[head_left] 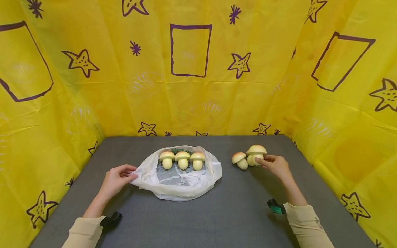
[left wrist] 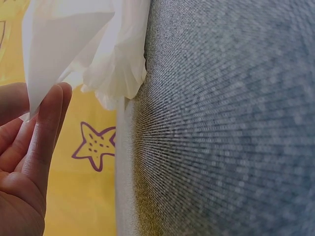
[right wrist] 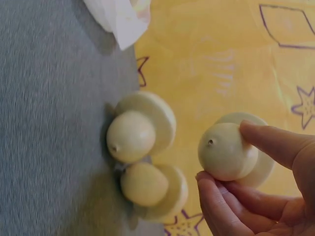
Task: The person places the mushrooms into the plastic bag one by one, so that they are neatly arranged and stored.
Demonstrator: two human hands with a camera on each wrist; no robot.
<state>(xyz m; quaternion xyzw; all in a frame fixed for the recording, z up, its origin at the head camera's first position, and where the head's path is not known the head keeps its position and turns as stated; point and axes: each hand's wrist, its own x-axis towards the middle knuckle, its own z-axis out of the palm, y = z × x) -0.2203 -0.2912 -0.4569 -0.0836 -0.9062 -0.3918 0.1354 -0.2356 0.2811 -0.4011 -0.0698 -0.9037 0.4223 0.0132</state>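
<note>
The right hand (head_left: 276,167) grips a cream toy mushroom (right wrist: 227,152) by its stem, raised off the worktop (head_left: 198,220) near its far right corner, beside two loose mushrooms (right wrist: 131,135). The left hand (head_left: 114,179) pinches the left end of a white bag (head_left: 186,193) (three mushrooms (head_left: 182,160) lie inside, in a row) toward the far edge.

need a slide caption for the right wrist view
Right grip pinching a smooth, cream, bulb-stemmed mushroom, two similar mushrooms beside it on the grey fabric surface.
</note>
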